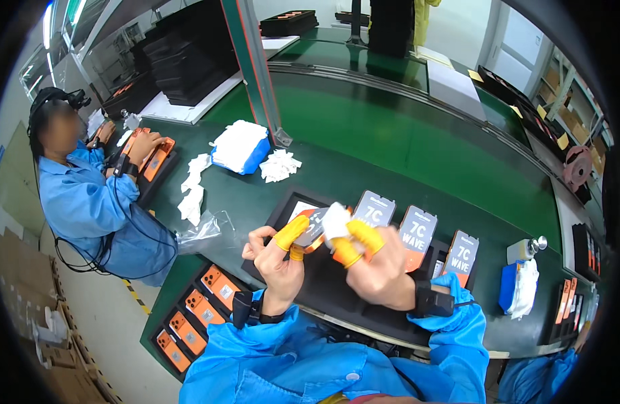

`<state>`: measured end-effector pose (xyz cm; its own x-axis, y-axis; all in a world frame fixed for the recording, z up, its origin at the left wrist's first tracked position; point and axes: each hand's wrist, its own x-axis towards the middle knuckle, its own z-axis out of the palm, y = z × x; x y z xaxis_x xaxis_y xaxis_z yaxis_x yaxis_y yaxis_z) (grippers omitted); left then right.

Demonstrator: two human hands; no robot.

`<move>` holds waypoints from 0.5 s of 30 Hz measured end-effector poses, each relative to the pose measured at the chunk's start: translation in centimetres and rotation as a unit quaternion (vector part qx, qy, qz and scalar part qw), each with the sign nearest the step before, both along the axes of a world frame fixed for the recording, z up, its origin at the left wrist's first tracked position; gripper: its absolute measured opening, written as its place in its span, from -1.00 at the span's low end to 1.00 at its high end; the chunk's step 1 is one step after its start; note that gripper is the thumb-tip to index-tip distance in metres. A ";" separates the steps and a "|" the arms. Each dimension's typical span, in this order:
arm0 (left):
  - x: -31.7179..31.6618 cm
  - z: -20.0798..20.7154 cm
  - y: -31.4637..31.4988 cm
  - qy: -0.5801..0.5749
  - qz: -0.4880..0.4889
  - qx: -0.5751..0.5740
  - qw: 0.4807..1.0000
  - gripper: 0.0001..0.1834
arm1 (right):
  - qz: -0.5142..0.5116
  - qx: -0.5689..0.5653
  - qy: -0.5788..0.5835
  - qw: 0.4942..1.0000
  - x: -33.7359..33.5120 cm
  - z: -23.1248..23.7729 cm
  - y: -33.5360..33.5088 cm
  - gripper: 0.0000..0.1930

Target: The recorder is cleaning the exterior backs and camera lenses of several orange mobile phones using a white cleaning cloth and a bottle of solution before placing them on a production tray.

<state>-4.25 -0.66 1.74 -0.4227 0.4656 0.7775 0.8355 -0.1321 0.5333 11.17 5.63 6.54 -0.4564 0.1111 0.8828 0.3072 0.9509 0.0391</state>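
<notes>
The left hand [281, 266] pinched a phone [314, 225] between a thumb and finger in yellow finger cots [291, 231], its grip closed on the edges and the other fingers curled loosely. The right hand [384, 266], also in yellow cots, had a folded white wipe [336, 221] gripped between its fingertips, just beside the phone's right end; whether wipe and phone touched could not be told. The phone was held above a black tray [323, 289], toward its left side. Black bands [433, 299] circled both wrists over or beside blue sleeves [451, 330].

To the right of the held phone, three grey-and-orange-faced phones [418, 232] stood in a slanting row in the tray. Far left of it lay crumpled wipes [280, 166] and a blue pack [259, 160] topped with white wipes; a clear plastic bag [205, 232] lay nearer. At the near left, another tray held four orange phones [203, 308]. On the right stood a pump bottle [523, 249], with a second blue pack [508, 288] nearer. At the far left, a co-worker [87, 202] in blue had both hands at orange phones on the green table [390, 128].
</notes>
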 end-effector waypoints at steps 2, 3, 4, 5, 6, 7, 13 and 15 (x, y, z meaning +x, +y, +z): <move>0.3 0.1 0.2 0.012 -0.003 0.005 1.000 -0.66 | 0.037 0.022 -0.006 0.999 -0.4 0.3 -0.8 -0.64; 0.4 0.2 0.2 0.023 -0.003 0.011 1.000 -0.69 | 0.040 0.033 -0.014 0.999 -0.4 0.5 -1.0 -0.65; 0.4 0.0 0.0 0.025 0.012 0.009 1.000 -0.68 | 0.032 0.030 -0.007 0.999 -0.1 0.7 -0.6 -0.64; 0.1 0.0 -0.1 0.027 0.011 0.010 1.000 -0.68 | 0.027 0.028 0.000 0.999 0.1 0.8 0.3 -0.62; -0.3 -0.1 -0.2 0.036 0.015 0.012 0.999 -0.68 | -0.002 0.022 -0.001 1.000 0.3 0.7 1.3 -0.60; -0.6 -0.1 -0.4 0.046 0.020 0.014 0.999 -0.68 | -0.004 -0.018 0.000 1.000 0.5 1.2 1.6 -0.60; -0.1 -0.8 -0.2 -0.006 -0.058 -0.003 0.998 -0.78 | 0.099 -0.130 0.058 0.985 1.8 1.2 1.3 -0.54; 0.0 -0.7 0.2 -0.334 -0.333 0.028 0.881 -0.75 | 0.169 -0.194 0.066 0.964 2.1 1.3 1.2 -0.54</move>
<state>-4.22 -0.46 1.05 -0.4416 0.7526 0.4884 0.0646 -0.5163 0.8540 13.26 6.83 7.87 -0.4108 0.3087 0.8579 -0.0457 0.9328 -0.3575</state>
